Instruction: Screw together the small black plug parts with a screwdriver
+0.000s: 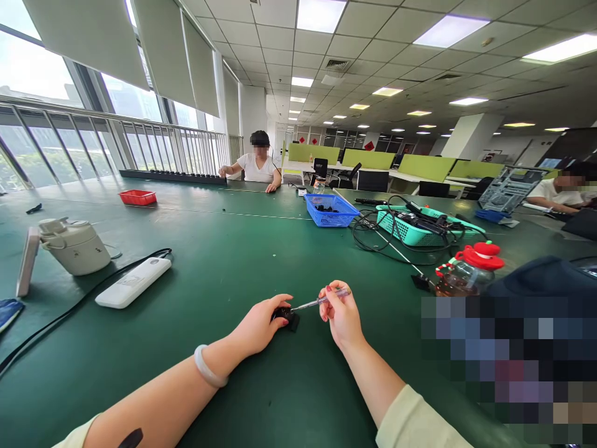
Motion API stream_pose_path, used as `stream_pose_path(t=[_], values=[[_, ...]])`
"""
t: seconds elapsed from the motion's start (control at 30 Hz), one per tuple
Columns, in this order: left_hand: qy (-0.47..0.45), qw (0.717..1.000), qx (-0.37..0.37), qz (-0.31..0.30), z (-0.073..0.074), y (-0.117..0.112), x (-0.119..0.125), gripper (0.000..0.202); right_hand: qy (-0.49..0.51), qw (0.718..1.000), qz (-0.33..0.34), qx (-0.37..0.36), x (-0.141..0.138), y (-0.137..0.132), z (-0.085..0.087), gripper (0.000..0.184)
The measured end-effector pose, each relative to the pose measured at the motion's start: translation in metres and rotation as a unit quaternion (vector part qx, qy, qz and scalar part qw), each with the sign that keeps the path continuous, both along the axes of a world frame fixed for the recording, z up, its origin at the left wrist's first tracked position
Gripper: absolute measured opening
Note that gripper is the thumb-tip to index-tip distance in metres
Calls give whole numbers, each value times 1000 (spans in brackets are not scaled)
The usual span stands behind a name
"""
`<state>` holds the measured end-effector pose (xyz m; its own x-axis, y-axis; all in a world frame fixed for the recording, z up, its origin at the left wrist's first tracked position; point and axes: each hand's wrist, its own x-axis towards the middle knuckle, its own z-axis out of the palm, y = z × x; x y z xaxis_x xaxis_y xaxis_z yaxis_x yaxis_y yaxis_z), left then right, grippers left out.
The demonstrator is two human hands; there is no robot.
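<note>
My left hand (260, 325) rests on the green table (224, 267) with its fingers closed over a small black part (288, 318), pinning it down. My right hand (342, 315) pinches a thin clear-handled screwdriver (321, 301) between thumb and fingers. The tool points left and its tip meets the top of the black part. A pale bangle sits on my left wrist. Both forearms reach in from the bottom edge.
A white power bank (133, 282) with a black cable and a white jug-like appliance (74, 245) lie at left. A blue basket (330, 210), a teal basket of cables (422, 227), a red tray (137, 197) and a red-capped bottle (469, 269) stand around. Two people sit at the far side and right.
</note>
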<state>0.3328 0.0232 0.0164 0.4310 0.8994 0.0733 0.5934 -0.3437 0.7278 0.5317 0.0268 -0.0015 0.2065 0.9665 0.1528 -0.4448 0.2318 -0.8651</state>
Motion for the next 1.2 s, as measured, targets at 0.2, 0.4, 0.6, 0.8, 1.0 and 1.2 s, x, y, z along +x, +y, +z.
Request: stream_pose_path(t=[0.2, 0.4, 0.6, 0.8, 1.0, 1.2], values=[[10, 1000, 1, -9, -4, 3, -2, 47, -33, 999, 7, 18, 3, 0, 2, 38], [35, 999, 22, -15, -6, 3, -2, 45, -128, 990, -4, 63, 5, -4, 7, 37], [49, 998, 33, -33, -5, 3, -4, 39, -211, 973, -21, 97, -2, -10, 12, 46], [48, 998, 34, -34, -8, 6, -3, 39, -120, 992, -12, 21, 5, 11, 0, 60], [56, 998, 16, -24, -7, 5, -3, 42, -19, 993, 60, -95, 16, 22, -9, 61], [62, 998, 10, -16, -4, 5, -2, 46, 12, 993, 74, -96, 15, 20, -6, 54]])
